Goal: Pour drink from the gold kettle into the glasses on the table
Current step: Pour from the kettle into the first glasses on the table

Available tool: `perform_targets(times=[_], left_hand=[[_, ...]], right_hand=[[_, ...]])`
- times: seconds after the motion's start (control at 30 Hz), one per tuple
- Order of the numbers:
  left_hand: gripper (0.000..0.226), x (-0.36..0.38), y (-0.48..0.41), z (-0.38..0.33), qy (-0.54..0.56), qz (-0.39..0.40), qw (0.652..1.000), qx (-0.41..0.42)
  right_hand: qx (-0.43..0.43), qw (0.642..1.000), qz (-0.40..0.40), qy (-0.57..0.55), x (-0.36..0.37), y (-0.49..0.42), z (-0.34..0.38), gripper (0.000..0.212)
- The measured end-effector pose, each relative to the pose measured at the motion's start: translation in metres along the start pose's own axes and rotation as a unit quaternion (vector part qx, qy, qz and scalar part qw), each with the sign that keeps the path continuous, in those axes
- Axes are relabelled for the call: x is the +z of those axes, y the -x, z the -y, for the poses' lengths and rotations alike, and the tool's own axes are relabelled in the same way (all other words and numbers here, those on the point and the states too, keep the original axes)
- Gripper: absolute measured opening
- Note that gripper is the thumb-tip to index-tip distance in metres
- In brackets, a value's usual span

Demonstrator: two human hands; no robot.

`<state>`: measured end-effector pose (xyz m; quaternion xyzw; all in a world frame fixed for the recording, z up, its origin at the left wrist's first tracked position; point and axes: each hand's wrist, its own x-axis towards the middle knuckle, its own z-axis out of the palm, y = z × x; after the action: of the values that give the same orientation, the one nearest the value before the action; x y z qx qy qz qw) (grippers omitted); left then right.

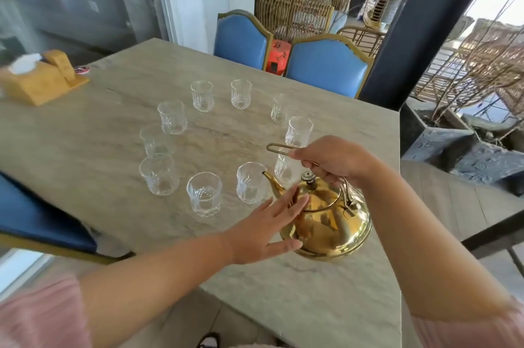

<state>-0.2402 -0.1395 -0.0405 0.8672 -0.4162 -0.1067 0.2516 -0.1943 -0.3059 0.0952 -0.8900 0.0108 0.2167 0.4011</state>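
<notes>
Gripping noted first: right hand (pixel 334 160) is curled round the wire handle (pixel 279 148) of the gold kettle (pixel 331 223), fingers wrapped over it and thumb along the wire. The hand sits directly above the lid, and the handle's far loop sticks out past the knuckles toward the glasses.

Left hand (pixel 263 231): fingers straight and a little spread, thumb low. The fingertips lie flat against the kettle's near-left shoulder and the thumb touches its lower belly. It pinches nothing.

Kettle: at the near right part of the counter (pixel 85 149), between my two hands. Lid knob (pixel 308 177) is just under the right hand. Spout (pixel 272 183) points up and to the left, its tip just beside the nearest glass (pixel 251 187). I cannot tell whether the base rests on the stone or is raised a hair.

Glasses: ten cut-pattern ones stand upright in a ring, apart from each other. Counted round from that nearest one: (pixel 204 194), (pixel 159 174), (pixel 154 140), (pixel 172 116), (pixel 202 96), (pixel 241 93), (pixel 279 109), (pixel 299 131), and one (pixel 283 167) partly hidden behind the right hand.

Further out: a wooden tissue box (pixel 42 78) at the far left of the counter. Two blue chairs (pixel 326 67) stand at the far edge, with rattan furniture (pixel 297 4) behind them. A stone planter (pixel 453 146) stands to the right. Pink sleeves (pixel 37 316) show on both arms.
</notes>
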Motion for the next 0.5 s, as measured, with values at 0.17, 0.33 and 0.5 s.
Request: perform_targets(times=[0.17, 0.33, 0.5], left_hand=[[0.076, 0.003, -0.003, 0.002, 0.010, 0.002, 1.000, -0.002], [0.075, 0.003, -0.004, 0.003, 0.013, 0.006, 1.000, -0.001], [0.075, 0.003, -0.005, 0.004, 0.015, 0.009, 1.000, -0.005]], right_hand=[[0.000, 1.000, 0.017, 0.020, -0.002, -0.007, 0.002, 0.040], [-0.004, 0.999, 0.023, 0.042, -0.003, -0.012, 0.006, 0.040], [-0.004, 0.998, 0.039, 0.046, -0.004, -0.015, 0.007, 0.039]])
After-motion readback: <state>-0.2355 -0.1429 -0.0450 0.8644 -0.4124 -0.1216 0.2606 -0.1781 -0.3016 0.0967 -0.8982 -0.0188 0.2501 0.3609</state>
